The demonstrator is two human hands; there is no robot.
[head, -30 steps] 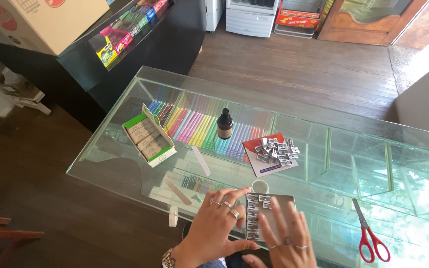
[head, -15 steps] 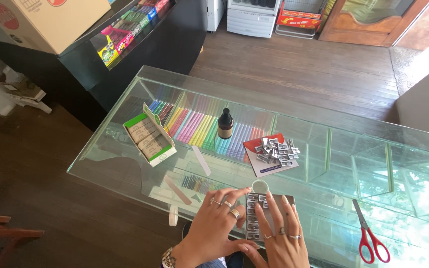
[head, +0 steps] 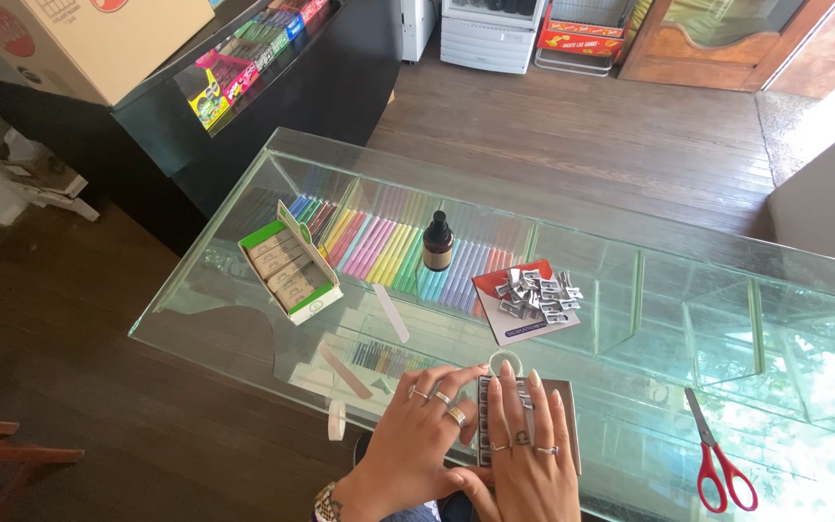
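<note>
Hands | our left hand (head: 427, 440) and right hand (head: 526, 454) lie flat, fingers spread, on the sharpener tray (head: 524, 425) at 6 o'clock on the glass surface (head: 630, 319) | tray's long axis seemingly 12-to-6 | right hand nearer.

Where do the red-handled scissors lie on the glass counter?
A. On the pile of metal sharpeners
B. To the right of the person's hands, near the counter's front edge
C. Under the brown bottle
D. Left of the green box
B: the red-handled scissors lie alone on the glass counter, to the right of the right hand.
</note>
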